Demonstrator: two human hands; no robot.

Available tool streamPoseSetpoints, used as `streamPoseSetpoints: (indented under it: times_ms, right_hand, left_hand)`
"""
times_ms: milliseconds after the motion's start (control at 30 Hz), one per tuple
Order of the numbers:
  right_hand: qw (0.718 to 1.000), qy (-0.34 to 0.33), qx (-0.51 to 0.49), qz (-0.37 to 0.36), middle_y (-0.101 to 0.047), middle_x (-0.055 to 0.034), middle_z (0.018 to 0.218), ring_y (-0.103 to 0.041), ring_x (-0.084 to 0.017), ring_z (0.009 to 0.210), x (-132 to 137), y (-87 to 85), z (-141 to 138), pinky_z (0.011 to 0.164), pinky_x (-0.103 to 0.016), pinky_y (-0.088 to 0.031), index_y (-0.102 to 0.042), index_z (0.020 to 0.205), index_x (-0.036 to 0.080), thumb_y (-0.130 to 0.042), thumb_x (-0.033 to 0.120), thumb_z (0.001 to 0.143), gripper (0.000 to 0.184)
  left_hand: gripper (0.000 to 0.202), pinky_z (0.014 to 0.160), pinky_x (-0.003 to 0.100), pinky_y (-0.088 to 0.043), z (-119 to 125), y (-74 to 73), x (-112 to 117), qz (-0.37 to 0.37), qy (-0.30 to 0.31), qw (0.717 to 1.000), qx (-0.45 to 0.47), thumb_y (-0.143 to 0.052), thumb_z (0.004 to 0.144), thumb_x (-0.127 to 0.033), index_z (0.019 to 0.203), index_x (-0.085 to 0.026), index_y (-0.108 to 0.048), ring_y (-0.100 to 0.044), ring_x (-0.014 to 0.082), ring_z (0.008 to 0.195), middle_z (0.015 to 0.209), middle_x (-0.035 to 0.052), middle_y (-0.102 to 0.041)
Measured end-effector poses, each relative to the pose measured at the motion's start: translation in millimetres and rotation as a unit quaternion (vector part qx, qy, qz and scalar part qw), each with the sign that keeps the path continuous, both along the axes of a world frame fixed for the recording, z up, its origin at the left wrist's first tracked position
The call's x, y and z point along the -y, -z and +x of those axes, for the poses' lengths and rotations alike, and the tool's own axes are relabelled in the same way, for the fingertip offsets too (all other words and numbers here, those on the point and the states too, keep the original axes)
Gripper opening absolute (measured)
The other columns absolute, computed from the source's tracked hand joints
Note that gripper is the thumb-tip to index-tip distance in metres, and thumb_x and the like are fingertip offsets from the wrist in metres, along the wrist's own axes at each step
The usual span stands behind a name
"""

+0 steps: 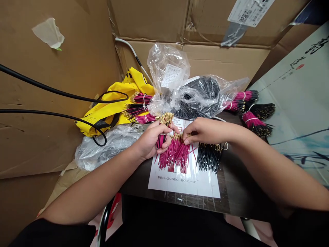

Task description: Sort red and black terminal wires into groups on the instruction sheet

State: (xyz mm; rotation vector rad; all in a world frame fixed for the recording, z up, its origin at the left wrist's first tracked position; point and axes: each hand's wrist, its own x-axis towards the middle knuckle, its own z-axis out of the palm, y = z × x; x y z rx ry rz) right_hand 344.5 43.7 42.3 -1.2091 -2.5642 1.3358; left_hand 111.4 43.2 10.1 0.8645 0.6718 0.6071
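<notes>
My left hand [158,136] is closed around an upright bundle of wires [166,119] with gold terminals at the top and pink insulation below. Just to its right, my right hand [196,131] has its thumb and fingers pinched at the gold-tipped end of some loose pink wires [182,152]. These lie in a pile of pink wires [166,156] on a printed white sheet [180,187]. Beside that pile, below my right forearm, is a pile of black wires [209,157] with gold terminals at their upper ends.
Tied pink and black bundles [253,121] lie at the right; others [140,106] sit left. Behind are a clear plastic bag of black wires [199,97] and a yellow bag [113,99]. Black cables [61,96] cross from the left. Cardboard walls [151,20] enclose the dark table [236,178].
</notes>
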Motion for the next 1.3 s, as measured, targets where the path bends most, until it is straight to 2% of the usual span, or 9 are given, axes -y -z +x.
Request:
streamPoseSetpoints:
  times_ms: [133, 267, 433, 533, 733, 867, 1100, 1200, 1300]
  right_hand:
    - [0.997, -0.013, 0.013, 0.080, -0.067, 0.0023, 0.073, -0.052, -0.010, 0.062, -8, 4.4, -15, 0.066, -0.027, -0.038, -0.076, 0.092, 0.020, -0.068, 0.037, 0.094, 0.019]
    - [0.989, -0.026, 0.028, 0.143, -0.068, -0.0021, 0.081, -0.055, -0.013, 0.069, -4, 2.1, -18, 0.069, -0.029, -0.038, -0.076, 0.098, 0.018, -0.066, 0.033, 0.096, 0.018]
    - [0.970, 0.020, 0.036, 0.238, -0.067, -0.0078, 0.102, -0.061, -0.017, 0.083, 12, -1.5, -6, 0.076, -0.031, -0.042, -0.074, 0.109, 0.019, -0.059, 0.031, 0.099, 0.021]
    - [0.959, 0.039, 0.085, 0.268, -0.065, -0.0076, 0.100, -0.060, -0.016, 0.078, 24, -3.4, 6, 0.071, -0.030, -0.041, -0.073, 0.101, 0.018, -0.054, 0.025, 0.099, 0.020]
    - [0.953, -0.023, 0.177, 0.245, -0.067, -0.0047, 0.089, -0.059, -0.016, 0.070, 44, 10.5, 8, 0.062, -0.030, -0.031, -0.072, 0.101, 0.019, -0.063, 0.016, 0.090, 0.014]
    - [0.925, -0.058, 0.211, 0.310, -0.065, -0.0045, 0.085, -0.055, -0.015, 0.067, 45, 21.0, -2, 0.059, -0.031, -0.024, -0.065, 0.097, 0.018, -0.062, 0.014, 0.093, 0.007]
    - [0.884, -0.089, 0.206, 0.409, -0.064, -0.0055, 0.084, -0.052, -0.016, 0.065, 38, 25.5, -2, 0.062, -0.034, -0.026, -0.063, 0.096, 0.017, -0.055, 0.019, 0.099, 0.009]
    - [0.902, -0.072, 0.169, 0.391, -0.064, -0.0051, 0.083, -0.053, -0.016, 0.066, 36, 20.9, 7, 0.062, -0.033, -0.029, -0.066, 0.098, 0.017, -0.060, 0.027, 0.099, 0.012]
    - [0.933, 0.021, 0.083, 0.350, -0.066, -0.0052, 0.086, -0.057, -0.016, 0.071, 38, 8.3, 13, 0.064, -0.031, -0.036, -0.068, 0.100, 0.017, -0.056, 0.035, 0.101, 0.021]
  left_hand:
    - [0.015, 0.024, 0.017, -0.024, 2, -1.2, 1, -0.004, -0.007, 1.000, -0.006, -0.060, 0.074, -0.021, 0.085, -0.018, -0.051, -0.039, 0.0038, 0.034, 0.084, 0.0025, -0.064]
    - [0.016, 0.023, 0.017, -0.023, 2, -2.9, 0, -0.005, -0.008, 1.000, -0.006, -0.060, 0.073, -0.021, 0.085, -0.018, -0.050, -0.038, 0.0041, 0.034, 0.082, 0.0012, -0.062]
    - [0.017, 0.025, 0.015, -0.025, 2, -6.6, 2, -0.021, 0.008, 1.000, 0.020, -0.059, 0.072, -0.015, 0.084, -0.019, -0.048, -0.033, 0.0024, 0.035, 0.069, -0.0057, -0.050]
    - [0.018, 0.025, 0.014, -0.024, 2, -6.6, 3, -0.018, 0.012, 1.000, 0.018, -0.059, 0.072, -0.013, 0.084, -0.019, -0.047, -0.031, 0.0020, 0.035, 0.068, -0.0065, -0.048]
    - [0.018, 0.025, 0.014, -0.024, 2, -4.6, 4, -0.008, 0.023, 1.000, 0.014, -0.057, 0.073, -0.012, 0.086, -0.019, -0.047, -0.031, 0.0026, 0.035, 0.067, -0.0066, -0.047]
    - [0.017, 0.025, 0.014, -0.025, 2, -5.3, 3, -0.008, 0.014, 1.000, 0.024, -0.058, 0.072, -0.014, 0.085, -0.019, -0.047, -0.031, 0.0021, 0.035, 0.069, -0.0063, -0.048]
    - [0.020, 0.025, 0.014, -0.025, 1, -5.0, 3, -0.024, 0.036, 0.999, 0.017, -0.058, 0.071, -0.014, 0.085, -0.019, -0.047, -0.032, 0.0022, 0.034, 0.069, -0.0065, -0.049]
    - [0.018, 0.024, 0.014, -0.025, 0, -3.8, 4, -0.031, 0.088, 0.995, 0.026, -0.057, 0.071, -0.013, 0.087, -0.019, -0.049, -0.036, 0.0031, 0.035, 0.074, -0.0038, -0.055]
    - [0.019, 0.023, 0.015, -0.025, -2, -2.1, 6, -0.035, 0.142, 0.988, 0.041, -0.055, 0.072, -0.015, 0.090, -0.016, -0.053, -0.039, 0.0040, 0.035, 0.079, 0.0000, -0.060]
